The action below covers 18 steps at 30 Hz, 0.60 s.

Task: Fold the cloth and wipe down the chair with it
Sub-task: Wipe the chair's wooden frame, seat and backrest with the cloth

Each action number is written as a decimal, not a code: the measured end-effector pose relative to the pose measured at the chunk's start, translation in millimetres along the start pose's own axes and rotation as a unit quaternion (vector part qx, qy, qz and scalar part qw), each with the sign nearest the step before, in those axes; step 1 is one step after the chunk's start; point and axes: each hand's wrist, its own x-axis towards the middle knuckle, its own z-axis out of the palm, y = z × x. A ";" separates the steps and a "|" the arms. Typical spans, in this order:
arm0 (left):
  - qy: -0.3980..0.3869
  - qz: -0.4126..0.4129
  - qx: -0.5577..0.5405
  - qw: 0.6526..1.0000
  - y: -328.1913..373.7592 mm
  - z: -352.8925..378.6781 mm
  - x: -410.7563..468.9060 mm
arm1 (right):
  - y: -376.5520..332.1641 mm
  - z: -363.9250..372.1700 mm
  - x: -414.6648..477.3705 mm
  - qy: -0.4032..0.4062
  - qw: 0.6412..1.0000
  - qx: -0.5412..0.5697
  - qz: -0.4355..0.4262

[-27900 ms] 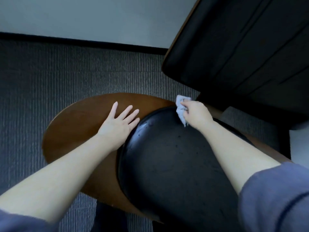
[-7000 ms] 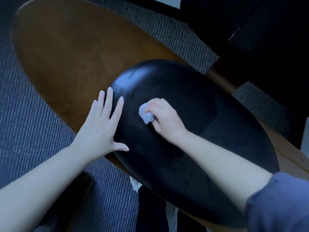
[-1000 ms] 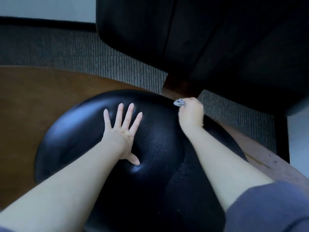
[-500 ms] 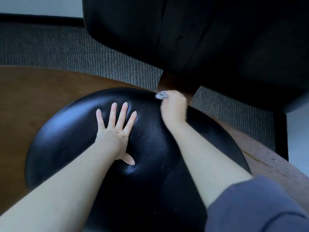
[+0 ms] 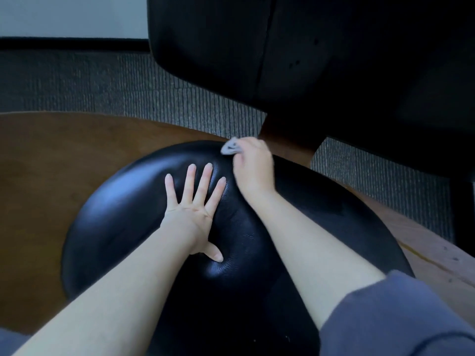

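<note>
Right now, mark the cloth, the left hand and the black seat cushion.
cloth (image 5: 230, 148): head view, exposed grey tip of the wad.
left hand (image 5: 191, 204): head view, middle of the hand.
black seat cushion (image 5: 115, 214): head view, bare left part.

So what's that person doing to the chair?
A person is wiping a chair. Their right hand holds a small bunched grey cloth against the far edge of the black seat cushion, near the backrest. Their left hand lies flat on the cushion, fingers spread, pressing a dent into it.
</note>
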 end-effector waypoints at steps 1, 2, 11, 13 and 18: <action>0.004 0.003 -0.001 1.000 -0.6 0.9 0.1 | -7.2 3.6 -0.3 -0.019 0.999 0.015 -0.033; 0.007 0.005 -0.001 1.000 -0.8 1.5 -0.2 | -6.2 2.5 -0.6 -0.031 0.998 0.017 -0.055; 0.027 0.007 0.001 1.000 -0.9 3.8 0.4 | 49.4 -35.0 -5.2 0.008 0.998 -0.058 0.002; 0.033 0.004 0.001 0.999 -0.8 3.5 -0.1 | 45.4 -42.4 -30.7 -0.045 0.995 -0.023 -0.089; 0.041 -0.011 0.007 0.999 2.0 1.0 -3.9 | 77.8 -88.2 -82.3 -0.154 0.958 -0.049 -0.238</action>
